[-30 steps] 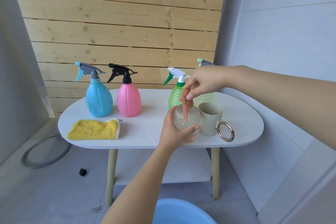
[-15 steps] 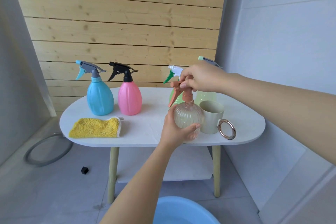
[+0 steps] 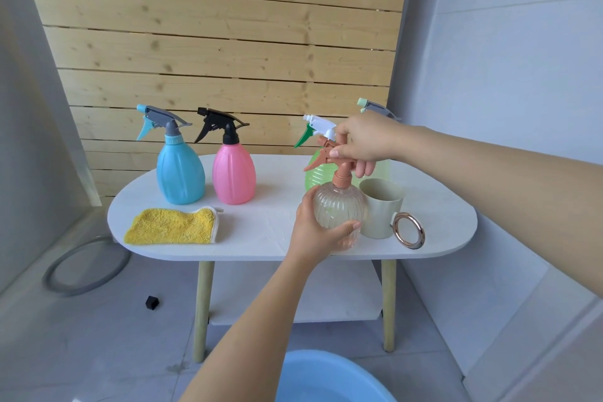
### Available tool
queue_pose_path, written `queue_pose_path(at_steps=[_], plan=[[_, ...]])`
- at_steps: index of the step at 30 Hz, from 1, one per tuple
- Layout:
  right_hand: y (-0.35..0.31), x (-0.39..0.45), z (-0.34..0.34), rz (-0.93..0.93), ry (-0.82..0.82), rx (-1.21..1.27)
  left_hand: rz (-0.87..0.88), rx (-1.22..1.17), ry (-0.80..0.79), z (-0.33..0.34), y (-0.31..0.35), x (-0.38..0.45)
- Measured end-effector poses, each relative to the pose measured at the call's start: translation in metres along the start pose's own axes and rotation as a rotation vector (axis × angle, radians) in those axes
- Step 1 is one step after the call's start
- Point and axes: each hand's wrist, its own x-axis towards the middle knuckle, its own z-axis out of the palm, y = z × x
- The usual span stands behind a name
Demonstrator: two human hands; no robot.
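- Progress looks late: the terracotta spray head (image 3: pixel 329 158) already sits straight on the neck of the clear ribbed bottle (image 3: pixel 339 210), nozzle pointing left.
- The bottle stands upright on the front right part of the white table (image 3: pixel 261 233), just beside the pale mug (image 3: pixel 380 206).
- Whether the collar is fully tight cannot be told. Probably only a last turn remains, then letting go. Any liquid inside is too faint to judge.
- The left hand (image 3: pixel 311 237) wraps the bottle's belly from the near side, with the thumb (image 3: pixel 346 227) laid across the front. The other fingers are hidden behind the glass. It reads as a firm, steadying hold.
- The right hand (image 3: pixel 365 140) comes in from above, thumb and curled fingers closed round the top of the spray head. The lower fingers (image 3: pixel 362 169) hang beside the neck.
- Just behind stands the green bottle (image 3: pixel 313 174) with a white and green trigger. A paler bottle is mostly hidden by the right hand, so only its grey trigger (image 3: pixel 377 106) shows.
- Well to the left are the pink bottle (image 3: pixel 233 174) and the blue bottle (image 3: pixel 180 174), with the yellow cloth (image 3: pixel 171 226) lying in front of them.
- The blue basin (image 3: pixel 326 378) sits on the floor below the table's near edge.
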Motion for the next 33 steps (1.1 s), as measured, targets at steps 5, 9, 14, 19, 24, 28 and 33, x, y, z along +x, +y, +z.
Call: queue_pose_path(at_steps=[5, 9, 14, 19, 24, 28, 33], plan=[[-0.001, 0.011, 0.005, -0.007, 0.051, 0.061, -0.013, 0.000, 0.001, 0.000, 0.000, 0.000], [0.005, 0.010, 0.004, -0.041, 0.022, 0.087, -0.006, -0.015, 0.004, 0.000, -0.002, 0.000], [0.018, 0.012, -0.006, -0.080, -0.162, 0.104, -0.007, -0.028, 0.013, 0.001, -0.004, 0.000], [0.018, 0.012, -0.011, -0.079, -0.202, -0.024, -0.017, -0.024, 0.009, 0.001, -0.005, 0.000], [0.011, 0.008, -0.017, -0.105, -0.096, -0.240, -0.016, -0.024, 0.009, 0.000, -0.004, 0.000], [-0.002, 0.009, -0.013, 0.006, -0.001, -0.392, -0.004, -0.019, 0.015, 0.001, -0.006, 0.000], [-0.008, 0.007, -0.002, 0.025, 0.014, -0.175, -0.007, -0.020, 0.014, 0.001, -0.008, 0.000]])
